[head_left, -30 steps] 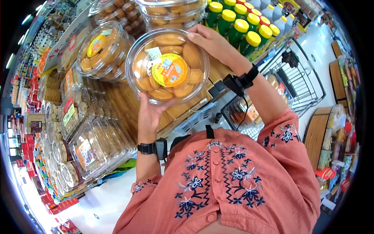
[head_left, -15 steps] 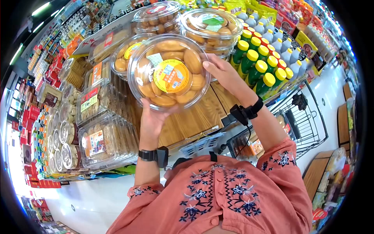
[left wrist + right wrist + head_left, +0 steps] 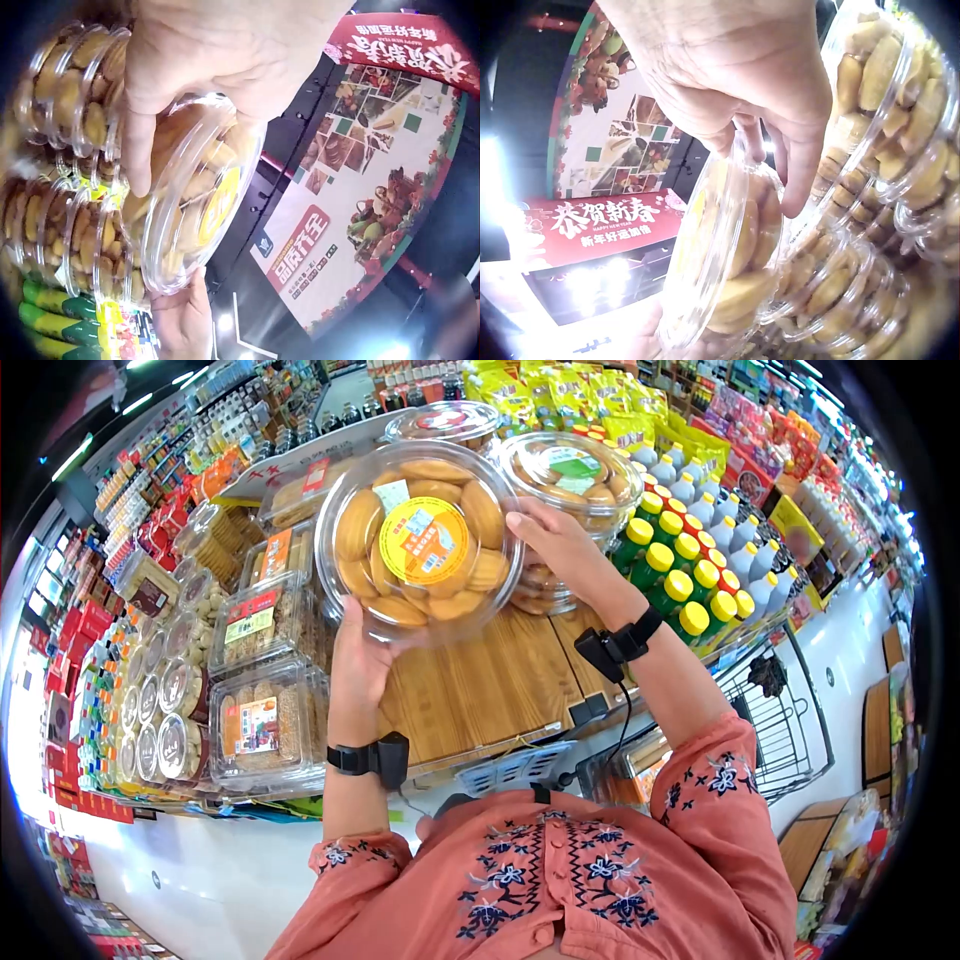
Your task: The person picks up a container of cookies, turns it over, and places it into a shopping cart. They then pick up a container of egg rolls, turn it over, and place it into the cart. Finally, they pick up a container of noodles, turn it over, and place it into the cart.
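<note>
The clear round tub of biscuits point(image 3: 420, 540), its yellow label facing the person, was held tilted above the wooden display table point(image 3: 500, 680), just in front of a similar tub point(image 3: 575, 475) farther back. The left hand point(image 3: 358, 650) gripped its near edge from below and the right hand point(image 3: 555, 545) curled over its right rim, the hands apart on opposite sides. Green bottles point(image 3: 680, 575) stood to the right and rectangular biscuit packs point(image 3: 265, 720) lay at the left.
</note>
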Demonstrator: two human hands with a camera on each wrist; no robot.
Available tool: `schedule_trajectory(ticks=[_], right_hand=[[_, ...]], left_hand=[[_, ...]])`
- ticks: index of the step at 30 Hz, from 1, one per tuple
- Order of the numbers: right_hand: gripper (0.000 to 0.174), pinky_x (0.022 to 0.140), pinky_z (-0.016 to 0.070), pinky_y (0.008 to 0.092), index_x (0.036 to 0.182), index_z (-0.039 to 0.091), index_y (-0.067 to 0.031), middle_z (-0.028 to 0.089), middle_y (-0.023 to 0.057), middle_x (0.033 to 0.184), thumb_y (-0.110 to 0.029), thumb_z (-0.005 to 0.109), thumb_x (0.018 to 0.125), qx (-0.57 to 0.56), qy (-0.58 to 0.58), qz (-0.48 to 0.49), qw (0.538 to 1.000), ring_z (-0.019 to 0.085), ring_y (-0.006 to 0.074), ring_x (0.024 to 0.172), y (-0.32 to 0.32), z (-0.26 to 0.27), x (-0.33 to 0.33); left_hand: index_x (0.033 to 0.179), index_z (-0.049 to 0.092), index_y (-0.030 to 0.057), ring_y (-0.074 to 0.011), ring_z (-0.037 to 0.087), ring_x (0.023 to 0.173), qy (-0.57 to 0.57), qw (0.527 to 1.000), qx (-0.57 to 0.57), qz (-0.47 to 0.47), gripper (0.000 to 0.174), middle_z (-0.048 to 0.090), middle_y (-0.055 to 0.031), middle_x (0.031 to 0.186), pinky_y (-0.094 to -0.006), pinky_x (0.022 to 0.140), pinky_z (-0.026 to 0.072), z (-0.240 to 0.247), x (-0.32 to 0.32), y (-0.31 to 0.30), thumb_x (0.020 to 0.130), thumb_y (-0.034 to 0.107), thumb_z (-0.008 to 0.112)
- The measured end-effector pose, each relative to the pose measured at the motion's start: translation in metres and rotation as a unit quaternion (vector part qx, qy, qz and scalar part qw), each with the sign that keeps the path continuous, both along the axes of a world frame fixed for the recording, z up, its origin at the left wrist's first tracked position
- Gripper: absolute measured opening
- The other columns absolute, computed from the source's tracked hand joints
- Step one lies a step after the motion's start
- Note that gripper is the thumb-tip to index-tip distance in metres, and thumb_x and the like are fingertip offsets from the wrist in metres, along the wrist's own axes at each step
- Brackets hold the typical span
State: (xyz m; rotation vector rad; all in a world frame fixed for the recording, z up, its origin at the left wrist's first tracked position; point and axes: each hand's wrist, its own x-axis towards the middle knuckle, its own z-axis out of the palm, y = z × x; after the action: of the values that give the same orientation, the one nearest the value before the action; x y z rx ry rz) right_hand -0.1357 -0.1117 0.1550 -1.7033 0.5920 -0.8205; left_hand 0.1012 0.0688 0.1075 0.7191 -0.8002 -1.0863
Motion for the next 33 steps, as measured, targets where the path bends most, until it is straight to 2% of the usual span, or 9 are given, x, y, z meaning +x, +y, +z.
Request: schedule_trajectory(ticks=[1, 9, 12, 16, 20, 21, 24, 27, 33], right_hand=[[0.040, 0.075, 0.0519, 0.0245, 0.127, 0.057, -0.0031, 0.062, 0.0018, 0.102, -0.035, 0.054, 0.102, -0.010, -0.022, -0.022, 0.999, 0.059, 0.0080, 0.086, 0.000, 0.003, 0.008], [0.039, 0.077, 0.0583, 0.0327, 0.117, 0.059, 0.0002, 0.067, 0.0104, 0.102, -0.036, 0.055, 0.101, 0.059, -0.028, 0.024, 0.998, 0.069, 0.0190, 0.087, -0.015, 0.045, 0.046], [0.042, 0.078, 0.0579, 0.0326, 0.119, 0.058, 0.0004, 0.066, 0.0097, 0.105, -0.038, 0.057, 0.100, 0.072, -0.035, 0.044, 0.996, 0.068, 0.0189, 0.089, -0.030, 0.043, 0.060], [0.042, 0.077, 0.0593, 0.0346, 0.116, 0.059, 0.0005, 0.067, 0.0121, 0.102, -0.038, 0.059, 0.099, 0.067, -0.031, 0.028, 0.997, 0.069, 0.0222, 0.089, -0.042, 0.044, 0.077], [0.039, 0.078, 0.0593, 0.0349, 0.112, 0.060, -0.0017, 0.067, 0.0116, 0.100, -0.038, 0.059, 0.099, 0.079, -0.025, 0.036, 0.996, 0.070, 0.0226, 0.088, -0.056, 0.041, 0.093], [0.038, 0.078, 0.0592, 0.0348, 0.111, 0.060, -0.0021, 0.067, 0.0112, 0.100, -0.038, 0.059, 0.099, 0.081, -0.024, 0.038, 0.996, 0.070, 0.0225, 0.088, -0.059, 0.041, 0.096], [0.038, 0.078, 0.0587, 0.0344, 0.111, 0.062, -0.0031, 0.068, 0.0094, 0.102, -0.039, 0.059, 0.098, 0.096, -0.013, 0.025, 0.995, 0.069, 0.0214, 0.088, -0.066, 0.038, 0.102], [0.040, 0.080, 0.0571, 0.0353, 0.114, 0.063, -0.0040, 0.068, 0.0086, 0.105, -0.040, 0.060, 0.097, 0.101, -0.002, 0.019, 0.995, 0.068, 0.0204, 0.091, -0.079, 0.030, 0.109], [0.050, 0.090, 0.0500, 0.0381, 0.121, 0.064, -0.0062, 0.067, 0.0068, 0.112, -0.049, 0.061, 0.095, 0.064, 0.049, -0.010, 0.997, 0.062, 0.0197, 0.103, -0.097, 0.001, 0.117]], left_hand=[[0.141, 0.043, 0.0002, -0.0296, 0.066, 0.113, -0.005, 1.000, -0.006, 0.021, 0.056, 0.060, -0.0162, 0.132, -0.0462, 0.089, 0.0593, 0.008, 0.000, -0.003, 0.108, 0.045, 0.034], [0.133, 0.050, 0.0001, -0.0215, 0.071, 0.095, -0.081, 0.981, -0.005, 0.177, 0.057, 0.066, -0.0143, 0.119, -0.0322, 0.068, 0.0613, 0.056, 0.024, -0.031, 0.104, 0.049, 0.042], [0.137, 0.047, 0.0009, -0.0260, 0.069, 0.104, -0.123, 0.977, 0.025, 0.170, 0.056, 0.064, -0.0167, 0.126, -0.0372, 0.076, 0.0629, 0.053, 0.055, -0.046, 0.106, 0.047, 0.037], [0.133, 0.052, 0.0015, -0.0239, 0.071, 0.100, -0.145, 0.960, 0.063, 0.233, 0.059, 0.068, -0.0155, 0.118, -0.0356, 0.073, 0.0612, 0.057, 0.072, -0.061, 0.103, 0.051, 0.042], [0.129, 0.058, 0.0063, -0.0197, 0.070, 0.090, -0.142, 0.933, 0.116, 0.311, 0.057, 0.070, -0.0081, 0.114, -0.0339, 0.076, 0.0551, 0.054, 0.088, -0.080, 0.099, 0.053, 0.049], [0.129, 0.059, 0.0080, -0.0171, 0.067, 0.093, -0.145, 0.931, 0.126, 0.311, 0.056, 0.069, -0.0068, 0.116, -0.0333, 0.083, 0.0500, 0.051, 0.096, -0.085, 0.097, 0.054, 0.051], [0.126, 0.061, -0.0044, -0.0204, 0.062, 0.108, -0.181, 0.919, 0.056, 0.346, 0.055, 0.064, -0.0136, 0.124, -0.0354, 0.093, 0.0476, 0.044, 0.106, -0.097, 0.101, 0.043, 0.049], [0.126, 0.060, -0.0094, -0.0220, 0.059, 0.113, -0.167, 0.929, 0.032, 0.328, 0.056, 0.062, -0.0165, 0.127, -0.0333, 0.098, 0.0442, 0.048, 0.097, -0.100, 0.102, 0.040, 0.048], [0.124, 0.062, -0.0085, -0.0225, 0.059, 0.114, -0.209, 0.917, 0.083, 0.330, 0.056, 0.063, -0.0178, 0.126, -0.0340, 0.098, 0.0439, 0.018, 0.122, -0.123, 0.103, 0.041, 0.045]])
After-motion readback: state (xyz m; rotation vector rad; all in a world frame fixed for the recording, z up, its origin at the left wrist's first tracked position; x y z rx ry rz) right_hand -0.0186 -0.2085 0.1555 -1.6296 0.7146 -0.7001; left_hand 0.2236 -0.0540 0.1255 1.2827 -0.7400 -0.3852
